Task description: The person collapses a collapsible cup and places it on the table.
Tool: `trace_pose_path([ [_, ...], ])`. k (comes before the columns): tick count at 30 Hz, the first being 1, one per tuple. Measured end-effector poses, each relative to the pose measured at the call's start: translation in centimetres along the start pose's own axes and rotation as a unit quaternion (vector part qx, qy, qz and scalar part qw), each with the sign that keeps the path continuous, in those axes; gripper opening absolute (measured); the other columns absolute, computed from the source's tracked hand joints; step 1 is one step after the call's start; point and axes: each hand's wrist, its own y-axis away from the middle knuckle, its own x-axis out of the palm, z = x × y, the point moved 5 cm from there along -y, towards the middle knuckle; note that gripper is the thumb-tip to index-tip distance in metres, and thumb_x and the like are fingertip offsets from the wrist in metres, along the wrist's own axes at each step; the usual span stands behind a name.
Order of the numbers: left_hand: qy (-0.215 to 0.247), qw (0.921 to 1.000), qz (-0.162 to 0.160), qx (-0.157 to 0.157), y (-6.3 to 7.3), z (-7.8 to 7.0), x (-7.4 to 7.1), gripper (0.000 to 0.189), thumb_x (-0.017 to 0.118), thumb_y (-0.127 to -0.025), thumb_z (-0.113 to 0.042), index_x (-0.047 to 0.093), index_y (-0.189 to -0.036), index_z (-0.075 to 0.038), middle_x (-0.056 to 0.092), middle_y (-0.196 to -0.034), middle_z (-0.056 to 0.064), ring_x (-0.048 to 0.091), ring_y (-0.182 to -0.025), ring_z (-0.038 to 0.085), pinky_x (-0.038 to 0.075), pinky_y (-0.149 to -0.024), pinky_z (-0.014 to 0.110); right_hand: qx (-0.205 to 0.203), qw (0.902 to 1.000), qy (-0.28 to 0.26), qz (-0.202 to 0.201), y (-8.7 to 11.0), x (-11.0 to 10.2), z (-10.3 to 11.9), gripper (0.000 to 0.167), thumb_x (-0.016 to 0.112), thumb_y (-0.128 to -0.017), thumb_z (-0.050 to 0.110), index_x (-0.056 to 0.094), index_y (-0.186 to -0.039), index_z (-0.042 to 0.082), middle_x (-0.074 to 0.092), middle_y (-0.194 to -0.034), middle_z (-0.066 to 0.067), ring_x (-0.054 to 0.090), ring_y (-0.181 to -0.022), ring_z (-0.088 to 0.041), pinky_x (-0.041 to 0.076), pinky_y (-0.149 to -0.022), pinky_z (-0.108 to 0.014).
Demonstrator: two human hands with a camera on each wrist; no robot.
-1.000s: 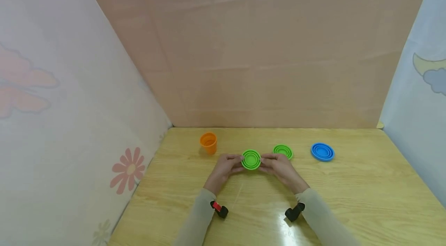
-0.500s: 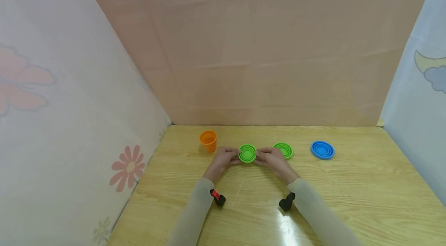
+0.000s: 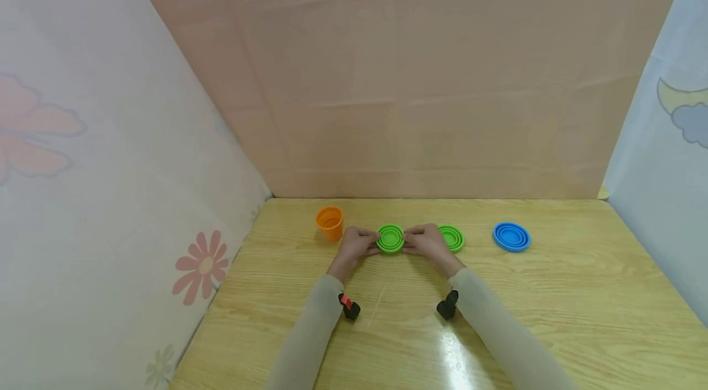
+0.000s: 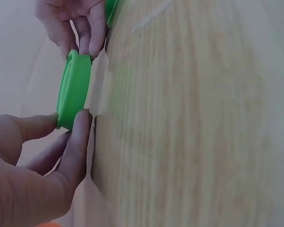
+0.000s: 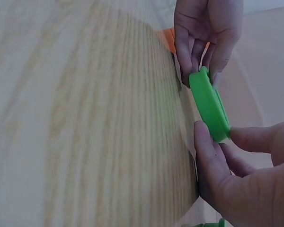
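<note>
A green collapsible cup [image 3: 390,239], folded flat into rings, is held between both hands near the middle of the table. The left hand [image 3: 354,249] pinches its left rim with thumb above and fingers below, which the left wrist view shows on the green cup [image 4: 75,90]. On the opposite rim the right hand [image 3: 431,245] pinches it the same way, as the cup [image 5: 209,106] in the right wrist view shows. A second folded green cup [image 3: 452,238] lies just beyond the right hand, partly covered by it. An orange cup [image 3: 330,223], extended, stands left of the left hand.
A folded blue cup [image 3: 511,237] lies on the wooden table [image 3: 553,316] at the right. A pinkish-brown backdrop [image 3: 387,101] rises at the table's far edge, and patterned pale walls [image 3: 138,132] flank it.
Both hands have carried the held green cup a little away from the person and slightly left. The pinch on either rim stays. The orange, blue and other green cups have not moved on the table.
</note>
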Motion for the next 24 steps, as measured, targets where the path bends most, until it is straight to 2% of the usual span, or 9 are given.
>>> trace_pose_path([
  [6, -0.061, 0.9975, -0.035, 0.010, -0.2, -0.3, -0.1, 0.019, 0.070, -0.100, -0.008, 0.079, -0.108, 0.006, 0.077, -0.106, 0.021, 0.076, -0.077, 0.015, 0.068, -0.073, 0.029, -0.011, 0.9991, 0.035, -0.019, -0.5, 0.2, 0.3, 0.033, 0.058, -0.105, 0.003, 0.063, -0.128, -0.019, 0.065, -0.128, -0.038, 0.078, -0.100, -0.037, 0.068, -0.088, -0.040],
  [13, -0.142, 0.9871, -0.071, 0.020, -0.3, -1.1, -0.2, 0.015, 0.074, -0.098, -0.010, 0.082, -0.101, 0.002, 0.079, -0.095, 0.015, 0.069, -0.064, 0.010, 0.064, -0.062, 0.023, -0.010, 0.9974, 0.060, -0.039, -1.1, 0.4, 0.4, 0.029, 0.058, -0.101, -0.001, 0.062, -0.126, -0.016, 0.068, -0.121, -0.035, 0.079, -0.092, -0.031, 0.069, -0.081, -0.036],
  [19, -0.171, 0.9817, -0.079, 0.025, -0.4, -1.1, -0.3, 0.014, 0.075, -0.097, -0.010, 0.082, -0.100, 0.001, 0.080, -0.092, 0.014, 0.069, -0.062, 0.008, 0.063, -0.061, 0.021, -0.007, 0.9966, 0.067, -0.047, -1.1, 0.5, 0.4, 0.027, 0.059, -0.101, 0.000, 0.062, -0.124, -0.014, 0.068, -0.120, -0.034, 0.078, -0.090, -0.030, 0.069, -0.081, -0.036],
  [24, -0.185, 0.9796, -0.070, 0.037, -0.1, -1.0, -0.5, 0.016, 0.074, -0.098, -0.013, 0.082, -0.100, 0.001, 0.079, -0.089, 0.012, 0.069, -0.065, 0.011, 0.061, -0.060, 0.020, -0.001, 0.9964, 0.071, -0.047, -0.9, 0.7, 0.5, 0.027, 0.060, -0.102, 0.001, 0.062, -0.125, -0.014, 0.067, -0.123, -0.033, 0.078, -0.093, -0.032, 0.069, -0.081, -0.035],
])
